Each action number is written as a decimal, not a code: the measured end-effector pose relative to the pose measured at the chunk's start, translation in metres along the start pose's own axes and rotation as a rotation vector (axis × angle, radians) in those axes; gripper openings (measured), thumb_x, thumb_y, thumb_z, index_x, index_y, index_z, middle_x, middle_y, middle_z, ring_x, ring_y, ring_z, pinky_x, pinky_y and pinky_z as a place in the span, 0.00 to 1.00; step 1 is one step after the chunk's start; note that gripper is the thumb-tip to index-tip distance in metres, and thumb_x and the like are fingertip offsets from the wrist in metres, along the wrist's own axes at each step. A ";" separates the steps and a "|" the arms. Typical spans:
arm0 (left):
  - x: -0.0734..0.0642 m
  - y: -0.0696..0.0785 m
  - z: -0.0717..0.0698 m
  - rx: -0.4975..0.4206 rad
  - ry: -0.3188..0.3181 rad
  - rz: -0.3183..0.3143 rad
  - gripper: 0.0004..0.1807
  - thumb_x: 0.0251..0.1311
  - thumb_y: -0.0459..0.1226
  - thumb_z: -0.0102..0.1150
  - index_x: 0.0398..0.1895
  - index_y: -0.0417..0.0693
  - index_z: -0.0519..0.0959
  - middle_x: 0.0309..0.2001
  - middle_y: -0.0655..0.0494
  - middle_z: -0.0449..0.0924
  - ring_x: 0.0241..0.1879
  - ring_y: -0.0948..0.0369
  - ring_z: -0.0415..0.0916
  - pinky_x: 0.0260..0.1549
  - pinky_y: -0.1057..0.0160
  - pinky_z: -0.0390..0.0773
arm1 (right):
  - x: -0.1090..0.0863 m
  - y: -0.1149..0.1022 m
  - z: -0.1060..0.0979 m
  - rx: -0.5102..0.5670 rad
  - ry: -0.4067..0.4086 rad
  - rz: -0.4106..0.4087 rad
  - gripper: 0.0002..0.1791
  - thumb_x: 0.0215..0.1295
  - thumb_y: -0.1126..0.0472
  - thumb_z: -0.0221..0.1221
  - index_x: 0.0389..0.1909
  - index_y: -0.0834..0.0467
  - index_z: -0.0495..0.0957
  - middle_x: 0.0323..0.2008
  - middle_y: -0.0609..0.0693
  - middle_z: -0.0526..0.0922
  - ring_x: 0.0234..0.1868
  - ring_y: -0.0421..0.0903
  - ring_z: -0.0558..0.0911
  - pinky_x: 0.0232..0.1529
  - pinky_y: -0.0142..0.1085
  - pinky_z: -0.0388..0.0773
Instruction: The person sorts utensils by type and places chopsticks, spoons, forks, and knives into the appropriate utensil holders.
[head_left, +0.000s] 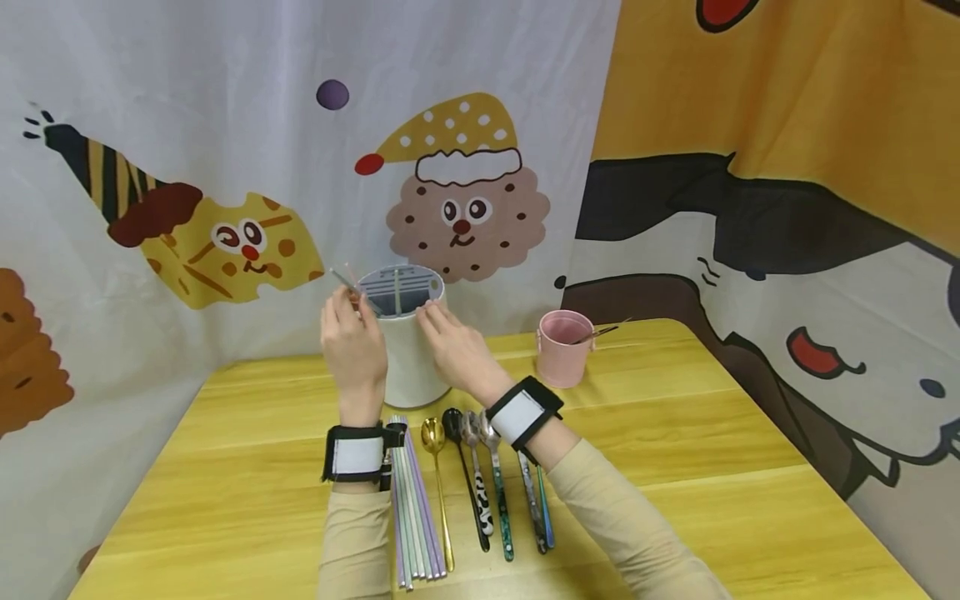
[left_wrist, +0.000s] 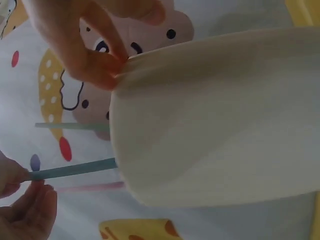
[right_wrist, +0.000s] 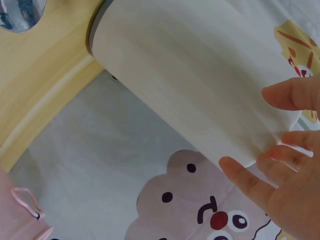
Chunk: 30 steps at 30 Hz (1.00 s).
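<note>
A tall white cylindrical holder [head_left: 414, 367] stands at the back of the table, with a divider across its mouth. My left hand [head_left: 354, 348] is at the left of its rim and pinches the upper end of a teal chopstick [left_wrist: 75, 169]; the lower end is hidden inside the holder. A pale green chopstick [left_wrist: 70, 125] and a pink one [left_wrist: 90, 187] also stick out of the mouth. On the right side of the rim, the fingertips of my right hand [head_left: 461, 348] rest against the holder, the thumb apart from it in the right wrist view.
Nearer me lies a bundle of purple and green chopsticks [head_left: 414, 517]. Beside it are a gold spoon [head_left: 435, 442], a black spoon [head_left: 459, 442] and several patterned-handled spoons, partly under my right forearm. A pink bucket [head_left: 562, 362] with thin dark sticks stands back right, before a cartoon curtain.
</note>
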<state>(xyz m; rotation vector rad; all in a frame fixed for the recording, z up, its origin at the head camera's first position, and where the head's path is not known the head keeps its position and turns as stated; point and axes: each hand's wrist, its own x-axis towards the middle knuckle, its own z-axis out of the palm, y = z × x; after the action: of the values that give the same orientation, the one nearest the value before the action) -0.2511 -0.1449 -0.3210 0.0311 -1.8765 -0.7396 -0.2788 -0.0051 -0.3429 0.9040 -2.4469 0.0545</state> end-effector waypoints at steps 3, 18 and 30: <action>-0.002 -0.003 0.005 0.010 -0.036 -0.044 0.13 0.68 0.35 0.48 0.45 0.31 0.73 0.38 0.37 0.79 0.38 0.43 0.75 0.37 0.50 0.77 | 0.000 -0.001 0.001 0.001 0.018 -0.009 0.34 0.54 0.72 0.55 0.65 0.63 0.62 0.64 0.59 0.68 0.66 0.54 0.71 0.33 0.37 0.84; -0.033 -0.014 -0.001 0.074 -0.083 -0.089 0.10 0.65 0.34 0.52 0.40 0.32 0.75 0.34 0.38 0.80 0.33 0.43 0.75 0.31 0.49 0.75 | -0.001 -0.001 0.000 -0.015 0.026 -0.016 0.33 0.56 0.70 0.56 0.65 0.64 0.63 0.63 0.59 0.69 0.65 0.54 0.72 0.32 0.36 0.84; -0.070 -0.031 -0.002 0.117 -0.218 -0.171 0.09 0.63 0.35 0.55 0.39 0.35 0.75 0.33 0.40 0.81 0.31 0.43 0.77 0.26 0.48 0.75 | -0.003 0.000 0.000 -0.037 0.068 -0.031 0.32 0.57 0.69 0.57 0.65 0.65 0.64 0.63 0.60 0.70 0.64 0.54 0.73 0.29 0.35 0.83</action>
<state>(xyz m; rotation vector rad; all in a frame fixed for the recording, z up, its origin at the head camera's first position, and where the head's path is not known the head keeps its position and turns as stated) -0.2289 -0.1463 -0.3937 0.1939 -2.1433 -0.7731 -0.2766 -0.0036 -0.3443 0.9095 -2.3632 0.0281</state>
